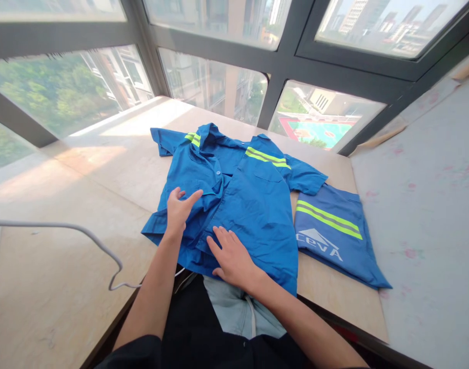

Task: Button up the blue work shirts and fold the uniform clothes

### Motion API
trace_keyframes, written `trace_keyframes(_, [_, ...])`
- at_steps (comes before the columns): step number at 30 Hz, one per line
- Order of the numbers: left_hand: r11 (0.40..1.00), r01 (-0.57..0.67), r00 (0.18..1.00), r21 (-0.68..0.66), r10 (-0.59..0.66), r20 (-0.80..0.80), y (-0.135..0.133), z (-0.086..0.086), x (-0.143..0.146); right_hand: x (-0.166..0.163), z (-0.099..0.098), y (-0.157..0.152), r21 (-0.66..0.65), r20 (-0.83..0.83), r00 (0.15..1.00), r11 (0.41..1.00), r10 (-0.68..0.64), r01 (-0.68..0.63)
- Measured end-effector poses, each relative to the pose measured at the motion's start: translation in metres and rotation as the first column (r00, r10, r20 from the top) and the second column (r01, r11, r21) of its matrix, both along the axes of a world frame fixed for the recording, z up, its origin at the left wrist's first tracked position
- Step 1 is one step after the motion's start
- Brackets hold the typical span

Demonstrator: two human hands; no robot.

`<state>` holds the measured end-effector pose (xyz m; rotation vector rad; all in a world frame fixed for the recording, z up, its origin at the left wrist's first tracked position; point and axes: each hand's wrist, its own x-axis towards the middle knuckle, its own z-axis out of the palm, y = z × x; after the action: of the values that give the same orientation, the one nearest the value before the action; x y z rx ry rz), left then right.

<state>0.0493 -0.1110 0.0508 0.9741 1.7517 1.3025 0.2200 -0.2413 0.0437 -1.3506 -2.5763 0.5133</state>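
One open, empty-looking left hand [177, 212] is above the blue shirt [267, 205] on the ledge [76, 205], while the right hand [234, 259] lies flat, so tugging bodyward could slide the cloth off.

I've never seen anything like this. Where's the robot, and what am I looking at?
There is no machine here: these are a person's two bare hands. The single picture comes from a camera worn on their head, looking forward and down, so their forearms reach in from the bottom.

On the pale ledge by the windows lies a blue short-sleeved shirt with bright stripes. Beside it, to the right, is a folded blue garment with white lettering. A pale cable comes in from the left.

The right hand lies on the shirt, fingers spread. The left hand is open over the other side of it; whether it touches is hard to tell. Neither seems to grip anything.
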Motion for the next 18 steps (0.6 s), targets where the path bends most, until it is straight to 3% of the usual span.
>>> trace_keyframes(3, [0.989,0.145,0.964,0.005,-0.14,-0.228,-0.001,-0.003,-0.001,-0.006,-0.002,0.007,0.025,0.004,0.999,0.999,-0.045,0.045])
trace_keyframes(6, [0.974,0.211,0.953,0.086,-0.184,-0.242,-0.008,0.001,0.0,0.0,0.002,0.015,-0.001,-0.049,0.996,0.997,-0.071,0.071])
trace_keyframes(8, [0.953,0.232,0.946,0.197,-0.173,-0.275,-0.018,0.012,0.003,0.01,0.005,0.018,-0.059,-0.193,0.972,0.99,-0.137,0.128])
trace_keyframes(10, [0.892,0.336,0.91,0.303,-0.224,-0.348,-0.031,0.025,0.008,0.024,0.006,0.019,-0.169,-0.406,0.863,0.953,-0.301,0.253])
trace_keyframes(12, [0.797,0.496,0.836,0.343,-0.333,-0.436,-0.047,0.035,0.015,0.04,0.008,0.018,-0.349,-0.587,0.605,0.843,-0.538,0.41])
trace_keyframes(14, [0.709,0.63,0.744,0.318,-0.432,-0.51,-0.061,0.036,0.022,0.058,0.011,0.018,-0.536,-0.668,0.224,0.668,-0.709,0.517])
trace_keyframes(16, [0.644,0.718,0.655,0.265,-0.496,-0.57,-0.072,0.027,0.028,0.075,0.018,0.017,-0.645,-0.687,-0.117,0.528,-0.717,0.552])
trace_keyframes(18, [0.587,0.787,0.558,0.188,-0.548,-0.624,-0.08,0.011,0.031,0.09,0.028,0.016,-0.659,-0.714,-0.28,0.481,-0.641,0.578])
